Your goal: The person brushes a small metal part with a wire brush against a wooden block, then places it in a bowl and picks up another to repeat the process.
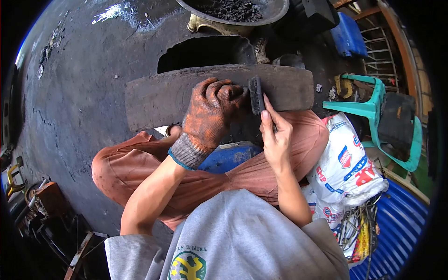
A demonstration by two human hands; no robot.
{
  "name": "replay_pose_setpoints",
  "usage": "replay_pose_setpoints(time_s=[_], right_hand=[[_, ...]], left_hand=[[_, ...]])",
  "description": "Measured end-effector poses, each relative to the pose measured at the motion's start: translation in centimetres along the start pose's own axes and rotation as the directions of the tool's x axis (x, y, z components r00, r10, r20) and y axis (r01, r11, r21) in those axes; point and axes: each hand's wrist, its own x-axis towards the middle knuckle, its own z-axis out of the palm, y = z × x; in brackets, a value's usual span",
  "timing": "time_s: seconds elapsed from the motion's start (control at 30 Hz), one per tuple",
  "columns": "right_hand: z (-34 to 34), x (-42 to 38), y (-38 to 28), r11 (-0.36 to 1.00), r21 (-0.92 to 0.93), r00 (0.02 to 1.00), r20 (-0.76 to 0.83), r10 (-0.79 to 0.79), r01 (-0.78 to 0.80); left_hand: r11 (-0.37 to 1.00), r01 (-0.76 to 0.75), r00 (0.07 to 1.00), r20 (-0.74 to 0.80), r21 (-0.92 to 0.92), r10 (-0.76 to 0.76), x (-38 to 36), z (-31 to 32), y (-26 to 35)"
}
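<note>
My left hand (205, 112) wears a rust-stained knit glove and is closed over a dark wooden board (177, 98) that lies crosswise in front of me. A dark lump (241, 99) shows at its fingertips, too shadowed to identify. Bare, my right hand (276, 135) grips a dark flat strip (255, 95), its index finger stretched along the side. The strip stands at the board's right half, close beside the dark lump. Part of its lower end is hidden by the fingers.
Beyond the board sit a black open container (205, 52) and a wide basin (186, 5) of dark chunks. To the right are a green plastic chair (378, 100), white printed sacks (343, 158) and a blue jerrycan (347, 35). A blue object (228, 158) lies between my legs.
</note>
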Motion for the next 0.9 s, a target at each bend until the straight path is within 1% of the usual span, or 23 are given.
replay_pose_setpoints(time_s=[0.07, 0.1, 0.13, 0.2, 0.27, 0.3, 0.33, 0.4, 0.43, 0.47, 0.5, 0.53, 0.57, 0.6, 0.63, 0.67, 0.73, 0.77, 0.8, 0.83, 0.87, 0.9], right_hand=[[0.2, -0.6, 0.0, 0.999, 0.013, 0.999, -0.018, 0.033, -0.033], [-0.3, -1.7, -0.5, 0.994, 0.023, 0.994, 0.012, 0.109, -0.11], [-0.7, -2.2, -0.1, 0.983, 0.114, 0.989, 0.031, 0.144, -0.146], [-0.8, -1.9, 0.0, 0.994, 0.077, 0.997, 0.024, 0.075, -0.077], [0.1, 0.2, -1.3, 0.999, 0.021, 0.999, -0.006, 0.048, -0.048], [1.0, 1.3, -1.5, 0.998, 0.059, 0.999, -0.027, 0.026, -0.024], [1.6, 2.1, -0.2, 0.999, 0.014, 0.998, -0.051, -0.032, 0.033], [1.6, 1.5, 0.4, 0.986, -0.127, 0.992, -0.053, -0.118, 0.111], [1.4, 0.4, -0.5, 0.992, -0.102, 0.997, -0.044, 0.064, -0.068], [0.8, -1.1, -1.3, 0.964, -0.084, 0.967, -0.031, 0.251, -0.253], [1.1, -1.2, -0.5, 0.998, -0.053, 0.999, -0.043, -0.029, 0.026], [0.9, -0.9, 0.0, 0.998, -0.053, 0.999, -0.042, -0.028, 0.025], [0.5, -0.6, 0.6, 0.99, -0.125, 0.998, -0.032, -0.063, 0.059], [0.4, -0.1, -0.3, 0.976, -0.198, 0.995, -0.021, -0.093, 0.087], [1.2, 0.7, -1.1, 0.993, -0.114, 0.998, -0.055, -0.044, 0.037], [1.5, 1.0, -1.8, 0.999, -0.038, 0.998, -0.054, 0.028, -0.03], [1.4, 0.0, -0.4, 0.992, -0.114, 0.996, -0.072, -0.053, 0.044], [1.0, -1.0, -0.4, 0.998, -0.069, 0.999, -0.053, -0.003, 0.0], [0.4, -2.1, -0.5, 0.999, -0.025, 0.998, -0.029, 0.047, -0.048], [-0.1, -2.2, -0.4, 0.998, 0.008, 0.998, -0.004, 0.058, -0.058], [-0.2, -2.1, -0.1, 0.998, 0.009, 0.998, -0.008, 0.063, -0.062], [0.1, -1.3, -1.0, 1.0, -0.008, 0.999, -0.022, 0.027, -0.027]], left_hand=[[1.0, 0.016, 1.0, -0.009, 0.006, -0.016, -0.2, 0.9, 0.0], [0.999, 0.03, 0.999, -0.015, 0.012, -0.03, -0.2, 1.2, 0.0], [0.999, 0.033, 0.999, -0.018, 0.017, -0.033, -0.1, 1.0, -0.1], [1.0, -0.017, 1.0, -0.012, 0.011, 0.017, 0.0, 0.7, -0.1], [0.999, -0.051, 0.999, -0.012, 0.014, 0.051, 0.1, 0.2, 0.1], [0.996, -0.079, 0.996, -0.024, 0.031, 0.08, 0.2, 0.0, 0.0], [0.996, -0.078, 0.997, -0.027, 0.031, 0.079, 0.0, 0.4, 0.1], [1.0, 0.004, 0.993, -0.118, -0.02, -0.006, -0.2, 1.3, -0.1], [1.0, 0.007, 0.992, -0.128, -0.01, -0.008, 0.1, 1.0, -0.2], [0.999, -0.032, 0.994, -0.099, 0.024, 0.034, 0.0, 0.8, 0.0], [0.996, -0.073, 0.995, -0.069, 0.058, 0.077, 0.1, 0.7, 0.0], [0.996, -0.072, 0.995, -0.069, 0.057, 0.076, 0.2, 0.6, -0.1], [0.996, -0.067, 0.993, -0.093, 0.05, 0.072, 0.2, 0.7, -0.2], [0.997, -0.064, 0.991, -0.115, 0.037, 0.068, 0.1, 0.8, -0.1], [0.997, -0.071, 0.995, -0.073, 0.04, 0.074, 0.2, 0.8, -0.2], [0.997, -0.072, 0.994, -0.075, 0.039, 0.075, 0.2, 0.9, 0.0], [0.997, 0.039, 0.994, -0.102, -0.059, -0.045, 0.1, 1.0, 0.3], [0.998, 0.041, 0.993, -0.108, -0.051, -0.046, 0.2, 0.9, 0.1], [1.0, 0.009, 0.996, -0.086, -0.019, -0.01, 0.2, 0.8, 0.0], [1.0, -0.026, 0.998, -0.058, 0.009, 0.027, 0.2, 0.8, -0.1], [1.0, -0.029, 0.998, -0.053, 0.007, 0.029, 0.1, 1.0, -0.3], [1.0, -0.02, 0.998, -0.064, -0.019, 0.019, 0.2, 1.0, -0.3]])
